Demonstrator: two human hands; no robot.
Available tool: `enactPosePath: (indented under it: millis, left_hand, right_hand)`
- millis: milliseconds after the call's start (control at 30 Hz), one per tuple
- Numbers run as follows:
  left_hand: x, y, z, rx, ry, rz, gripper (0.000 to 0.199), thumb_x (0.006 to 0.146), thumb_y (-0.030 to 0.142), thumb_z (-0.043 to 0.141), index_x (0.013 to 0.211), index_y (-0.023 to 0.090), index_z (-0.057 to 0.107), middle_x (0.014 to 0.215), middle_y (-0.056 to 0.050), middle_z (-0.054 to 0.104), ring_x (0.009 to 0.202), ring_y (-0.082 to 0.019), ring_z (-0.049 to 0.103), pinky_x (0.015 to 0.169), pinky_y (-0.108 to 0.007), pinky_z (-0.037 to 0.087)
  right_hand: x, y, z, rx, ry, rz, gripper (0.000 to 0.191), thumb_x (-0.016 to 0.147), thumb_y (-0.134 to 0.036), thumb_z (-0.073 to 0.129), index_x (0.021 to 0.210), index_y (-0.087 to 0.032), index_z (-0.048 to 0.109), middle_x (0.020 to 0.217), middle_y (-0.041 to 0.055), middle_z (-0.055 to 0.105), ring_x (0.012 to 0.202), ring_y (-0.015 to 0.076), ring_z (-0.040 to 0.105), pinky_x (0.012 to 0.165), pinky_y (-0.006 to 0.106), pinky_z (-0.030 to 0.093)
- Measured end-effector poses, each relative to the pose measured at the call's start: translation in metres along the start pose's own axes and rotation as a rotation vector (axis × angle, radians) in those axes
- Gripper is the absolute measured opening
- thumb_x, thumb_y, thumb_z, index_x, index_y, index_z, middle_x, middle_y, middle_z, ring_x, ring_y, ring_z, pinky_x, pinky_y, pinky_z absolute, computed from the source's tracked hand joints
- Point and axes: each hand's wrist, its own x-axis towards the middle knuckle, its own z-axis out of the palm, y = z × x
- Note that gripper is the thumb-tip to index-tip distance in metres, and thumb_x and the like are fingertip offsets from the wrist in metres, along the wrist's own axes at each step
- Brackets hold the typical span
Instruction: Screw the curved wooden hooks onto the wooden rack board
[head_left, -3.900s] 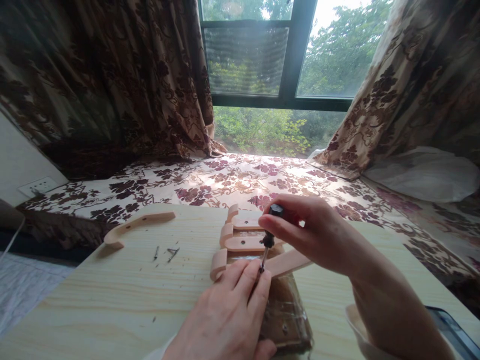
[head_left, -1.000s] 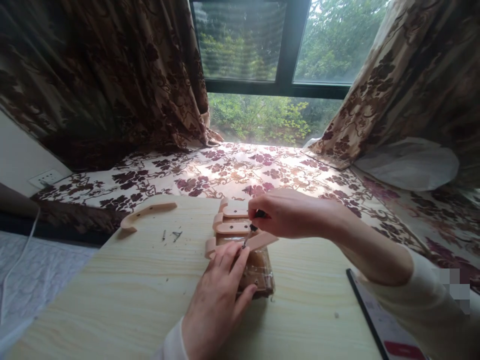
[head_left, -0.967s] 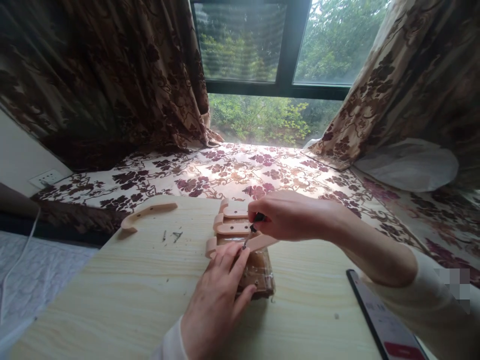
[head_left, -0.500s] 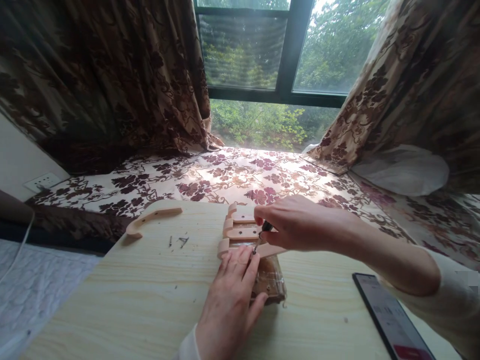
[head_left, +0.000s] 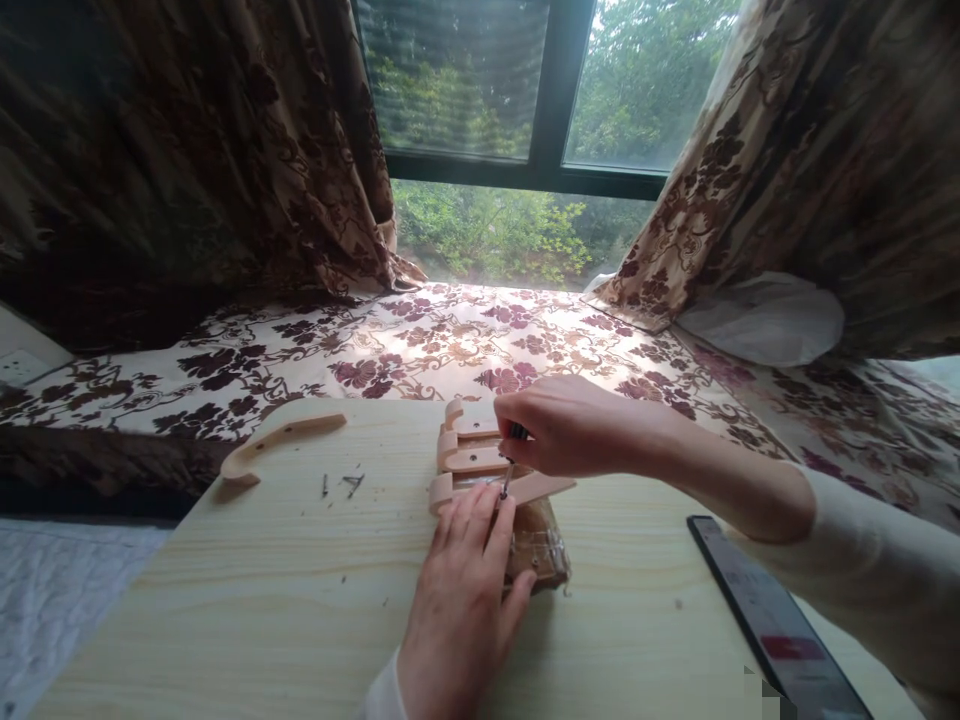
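My right hand [head_left: 574, 428] is closed around the dark handle of a screwdriver [head_left: 517, 432], whose thin shaft points down at a screw in the nearest curved wooden hook [head_left: 546, 487]. With fingers stretched out, my left hand [head_left: 461, 590] lies flat across that hook, fingertips beside the screwdriver tip and thumb on a brown block [head_left: 544, 550] with clear plastic wrapping. Farther along the block lie two more pale hooks, a middle hook [head_left: 469, 460] and a far hook [head_left: 472, 427], with dark screw heads or holes showing. My left hand hides part of the block.
A loose curved wooden hook [head_left: 289, 432] rests at the table's far left, with several screws [head_left: 352, 485] nearby. At the right lies a phone [head_left: 780, 615] on the pale wooden table [head_left: 262, 600]. Beyond is a floral-covered sill [head_left: 450, 340] below a window.
My view has shifted slightly, moving the whole scene left and a little up. The screwdriver stays on the same hook, the right hand slightly turned; my left hand keeps its place.
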Motion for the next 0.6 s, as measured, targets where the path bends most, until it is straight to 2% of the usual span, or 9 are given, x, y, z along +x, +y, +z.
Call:
enactPosePath:
  millis: [133, 300, 600]
  left_hand:
    - [0.0, 0.0, 0.0, -0.013, -0.01, -0.022, 0.056, 0.082, 0.023, 0.056, 0.134, 0.01, 0.04, 0.138, -0.016, 0.043, 0.13, -0.029, 0.036, 0.103, -0.049, 0.037]
    - [-0.002, -0.001, 0.0, -0.012, -0.042, -0.019, 0.059, 0.082, 0.029, 0.056, 0.135, 0.01, 0.038, 0.14, -0.016, 0.041, 0.131, -0.03, 0.034, 0.106, -0.049, 0.034]
    - [-0.008, 0.001, 0.0, 0.009, -0.04, 0.002, 0.055, 0.081, 0.027, 0.057, 0.131, 0.009, 0.044, 0.137, -0.018, 0.045, 0.131, -0.032, 0.036, 0.106, -0.051, 0.033]
  right_hand:
    - [0.0, -0.001, -0.002, 0.023, -0.034, 0.005, 0.016, 0.079, -0.023, 0.049, 0.074, -0.016, 0.062, 0.062, 0.003, 0.06, 0.049, 0.0096, 0.036, 0.047, 0.025, 0.022]
    - [-0.011, -0.013, -0.004, -0.048, 0.026, -0.102, 0.019, 0.087, -0.024, 0.044, 0.075, -0.016, 0.057, 0.058, 0.0009, 0.053, 0.049, 0.0103, 0.028, 0.046, 0.027, 0.018]
    - [-0.034, -0.03, 0.009, -0.009, 0.034, -0.105, 0.016, 0.087, -0.017, 0.042, 0.075, -0.016, 0.053, 0.062, 0.0026, 0.057, 0.049, 0.0112, 0.037, 0.048, 0.029, 0.017]
